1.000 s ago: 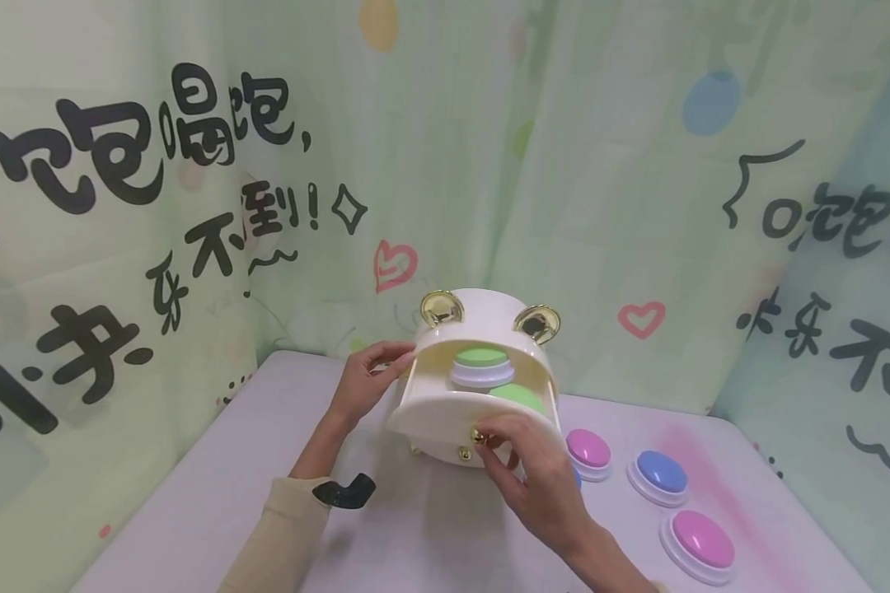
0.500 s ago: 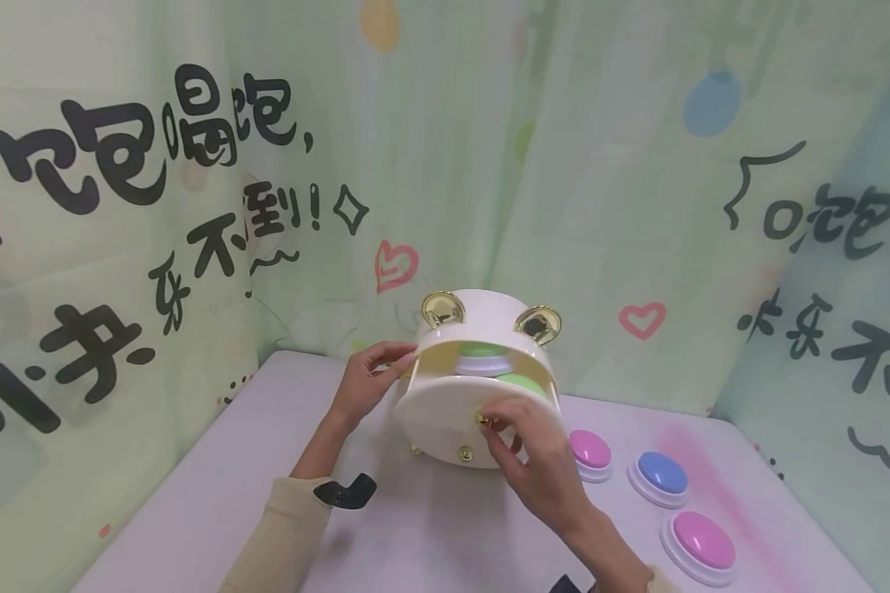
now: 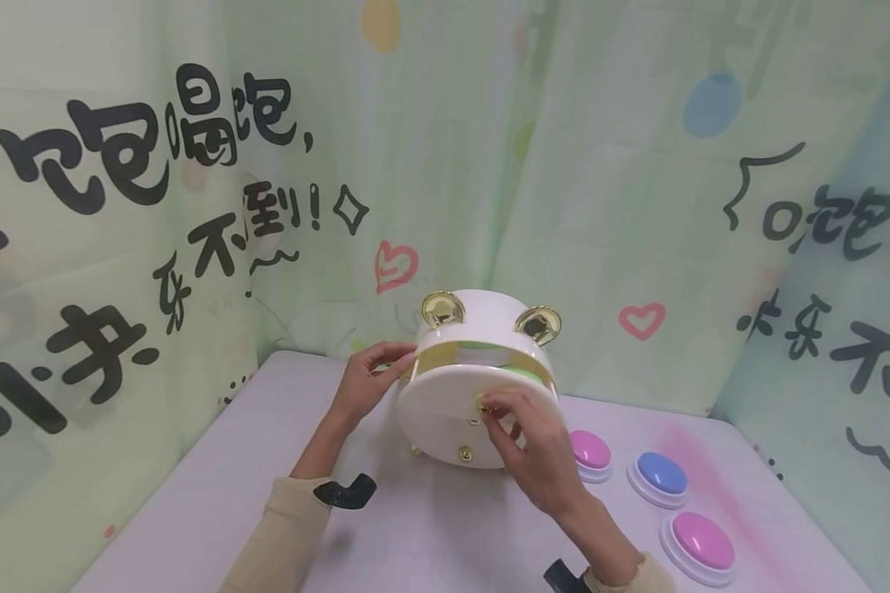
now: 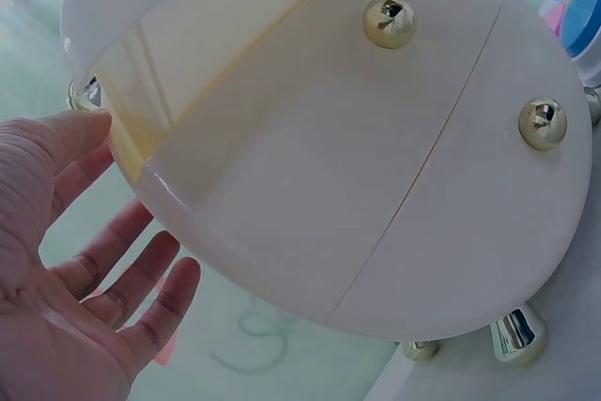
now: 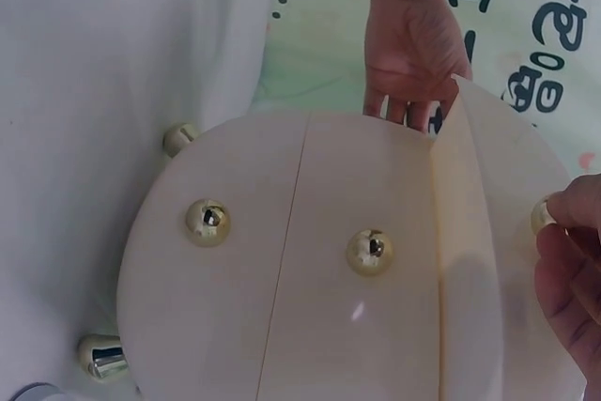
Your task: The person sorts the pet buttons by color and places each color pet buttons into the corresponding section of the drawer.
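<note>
A round white drawer box (image 3: 482,317) stands on the table with gold ears on top and small gold knobs. Its top drawer (image 3: 433,399) is partly pulled out. Through the narrow gap above the drawer front, a green-topped push button (image 3: 522,373) shows in part. My right hand (image 3: 540,453) pinches the top drawer's knob (image 5: 541,217) between thumb and fingers. At the box's left edge, my left hand (image 3: 369,383) rests with thumb and index finger against the side. In the left wrist view, the left hand's other fingers (image 4: 164,312) are spread and nearly straight.
To the right of the box lie pink push buttons (image 3: 589,449) (image 3: 703,539) and a blue push button (image 3: 662,472) on the pale table (image 3: 408,543). A printed curtain (image 3: 578,231) hangs close behind and at both sides.
The top drawer has slid further into the box, and my right hand has moved away from me with its knob. The gap over the green-topped push buttons has narrowed. My left hand has stayed put.
</note>
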Tool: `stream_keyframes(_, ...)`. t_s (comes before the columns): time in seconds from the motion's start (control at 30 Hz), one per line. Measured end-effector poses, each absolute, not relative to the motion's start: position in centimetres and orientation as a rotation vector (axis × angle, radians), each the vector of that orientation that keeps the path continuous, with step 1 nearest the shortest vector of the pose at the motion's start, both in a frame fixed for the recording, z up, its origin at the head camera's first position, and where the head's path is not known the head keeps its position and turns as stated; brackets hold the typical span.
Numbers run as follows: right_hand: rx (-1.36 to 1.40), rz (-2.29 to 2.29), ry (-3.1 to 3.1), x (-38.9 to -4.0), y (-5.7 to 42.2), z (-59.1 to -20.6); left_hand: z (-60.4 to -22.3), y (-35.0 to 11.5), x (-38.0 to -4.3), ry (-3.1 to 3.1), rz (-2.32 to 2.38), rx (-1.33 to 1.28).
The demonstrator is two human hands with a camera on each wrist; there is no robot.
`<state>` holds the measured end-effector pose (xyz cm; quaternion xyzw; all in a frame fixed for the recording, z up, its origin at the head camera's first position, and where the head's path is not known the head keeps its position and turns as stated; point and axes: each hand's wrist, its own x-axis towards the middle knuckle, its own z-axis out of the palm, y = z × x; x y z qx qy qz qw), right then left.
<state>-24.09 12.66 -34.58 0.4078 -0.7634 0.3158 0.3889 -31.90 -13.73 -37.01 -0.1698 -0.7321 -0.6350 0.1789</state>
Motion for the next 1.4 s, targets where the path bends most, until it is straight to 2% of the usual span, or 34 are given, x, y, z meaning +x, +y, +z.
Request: stream_keyframes(1.4, 0.972, 0.799, -1.927, -26.9, 11.9, -34.9, -37.2, -13.3, -32.1, -2.076, -1.809, -0.414)
